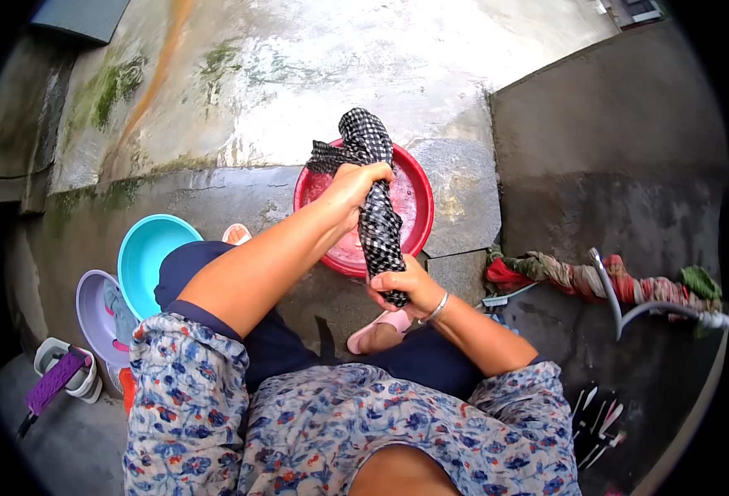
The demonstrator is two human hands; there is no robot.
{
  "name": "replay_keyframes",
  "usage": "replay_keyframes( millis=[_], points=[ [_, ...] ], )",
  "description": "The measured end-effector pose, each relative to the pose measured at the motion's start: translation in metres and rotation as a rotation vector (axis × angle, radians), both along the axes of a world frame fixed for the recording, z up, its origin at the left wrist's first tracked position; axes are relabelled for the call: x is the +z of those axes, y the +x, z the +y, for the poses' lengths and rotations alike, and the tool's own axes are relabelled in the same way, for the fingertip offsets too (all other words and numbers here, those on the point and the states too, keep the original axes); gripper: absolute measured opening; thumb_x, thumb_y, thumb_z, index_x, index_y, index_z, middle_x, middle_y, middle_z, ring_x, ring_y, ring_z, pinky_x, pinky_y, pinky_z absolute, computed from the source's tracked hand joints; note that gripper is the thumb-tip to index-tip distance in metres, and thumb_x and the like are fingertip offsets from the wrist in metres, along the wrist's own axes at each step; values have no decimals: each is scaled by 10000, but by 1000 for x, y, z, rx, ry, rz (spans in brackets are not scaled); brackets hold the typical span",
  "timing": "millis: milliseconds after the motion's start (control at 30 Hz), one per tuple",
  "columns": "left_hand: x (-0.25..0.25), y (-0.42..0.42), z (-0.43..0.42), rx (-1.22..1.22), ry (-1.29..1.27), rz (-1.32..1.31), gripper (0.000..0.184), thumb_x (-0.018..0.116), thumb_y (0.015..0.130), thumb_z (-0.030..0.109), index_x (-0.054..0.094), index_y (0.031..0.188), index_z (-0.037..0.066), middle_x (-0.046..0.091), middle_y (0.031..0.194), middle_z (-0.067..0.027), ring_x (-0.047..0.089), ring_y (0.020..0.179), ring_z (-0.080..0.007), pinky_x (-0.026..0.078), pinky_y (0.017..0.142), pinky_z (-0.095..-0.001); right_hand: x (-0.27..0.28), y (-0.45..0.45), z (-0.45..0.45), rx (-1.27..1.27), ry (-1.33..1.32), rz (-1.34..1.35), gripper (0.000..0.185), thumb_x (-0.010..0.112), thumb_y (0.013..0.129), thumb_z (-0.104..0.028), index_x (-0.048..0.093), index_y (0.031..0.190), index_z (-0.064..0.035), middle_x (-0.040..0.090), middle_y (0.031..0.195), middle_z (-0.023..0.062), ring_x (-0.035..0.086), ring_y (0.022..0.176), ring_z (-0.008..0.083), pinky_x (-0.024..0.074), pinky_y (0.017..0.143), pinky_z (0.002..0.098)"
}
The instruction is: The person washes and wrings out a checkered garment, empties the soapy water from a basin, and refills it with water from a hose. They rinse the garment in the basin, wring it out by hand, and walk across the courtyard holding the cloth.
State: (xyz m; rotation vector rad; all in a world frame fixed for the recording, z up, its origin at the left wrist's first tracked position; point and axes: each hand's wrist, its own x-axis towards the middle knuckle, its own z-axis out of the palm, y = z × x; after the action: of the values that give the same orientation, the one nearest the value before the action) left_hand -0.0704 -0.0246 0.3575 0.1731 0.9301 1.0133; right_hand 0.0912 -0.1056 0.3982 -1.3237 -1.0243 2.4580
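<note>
A black-and-white checked cloth [378, 221], twisted into a thick roll, stretches between my two hands above a red basin [420, 192]. My left hand [359, 187] is closed around the roll near its middle, with a bunched end bulging beyond it and a loose flap out to the left. Nearer my body, my right hand [411, 286] grips the lower end, a bracelet [439, 306] on its wrist. The basin stands on the wet ground, and its inside is partly hidden by the cloth and my left arm. Whether water drips from the cloth I cannot tell.
At left stand a turquoise basin [136, 263], a purple basin [91, 318] with grey cloth inside, and a white bucket [91, 383] with a purple mop head [54, 382]. To the right, a twisted red-and-beige cloth [575, 283] lies by a metal faucet [670, 307]. My pink slippers [364, 335] flank the red basin.
</note>
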Motion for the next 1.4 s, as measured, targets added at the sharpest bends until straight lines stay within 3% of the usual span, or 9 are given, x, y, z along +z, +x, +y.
replay_keyframes(
  millis=[533,733,900,967,1067,1100,1200,1267,1400],
  points=[
    [-18,14,13,-248,26,-275,251,643,762,186,619,923,-6,659,861,-150,666,814,-269,561,683,-355,16,-12,2,-178,-420,594,270,568,812,-293,523,899,-41,472,608,46,387,421,101,280,366,223],
    [-19,11,22,-215,-96,-329,228,676,786,238,577,830,38,599,656,-59,567,504,-153,511,484,-291,10,2,11,-52,-254,472,584,487,875,-576,566,1007,-12,594,756,102,534,525,149,368,379,209],
    [-10,8,17,-127,-163,-742,397,642,846,382,516,762,15,546,635,-50,556,522,-130,497,487,-217,-32,11,7,-342,-332,378,781,342,815,-756,581,1150,-92,645,1014,126,645,874,241,533,721,342],
    [2,8,11,-213,-208,-974,454,637,842,450,499,789,20,527,675,-47,540,560,-116,495,511,-215,-28,1,11,-422,-255,433,808,352,821,-745,505,1284,-100,576,1217,2,556,1084,151,462,890,357],
    [5,18,-3,-259,-131,-1105,534,613,841,509,509,890,-13,525,738,-74,527,587,-135,487,510,-239,-55,-10,39,-859,304,291,758,396,796,-755,579,1183,-130,642,1044,-2,588,896,85,461,723,295],
    [5,25,-9,-264,-72,-1143,576,592,847,531,519,928,-35,526,757,-92,532,605,-150,492,524,-259,-65,-4,49,-950,144,291,771,403,771,-780,593,1140,-130,655,993,20,605,811,106,466,689,286],
    [1,34,-29,-367,-94,-1232,611,566,855,548,524,1055,-28,536,780,-112,521,618,-154,470,516,-244,-82,22,88,-296,66,1267,848,391,755,-798,549,1207,-99,635,1084,85,628,849,213,495,821,377],
    [8,34,-44,-372,-101,-1224,582,582,844,548,540,1019,-6,551,780,-114,529,610,-160,475,520,-244,-37,0,82,-987,375,585,869,386,766,-787,520,1253,-80,585,1191,139,583,1050,300,452,963,440],
    [21,30,-54,-392,-178,-1224,567,600,841,528,523,951,-23,542,787,-106,525,605,-145,474,517,-249,-4,-5,91,-750,331,681,612,627,817,-509,557,1199,-37,608,1163,123,594,1042,265,466,956,405]
  ],
)
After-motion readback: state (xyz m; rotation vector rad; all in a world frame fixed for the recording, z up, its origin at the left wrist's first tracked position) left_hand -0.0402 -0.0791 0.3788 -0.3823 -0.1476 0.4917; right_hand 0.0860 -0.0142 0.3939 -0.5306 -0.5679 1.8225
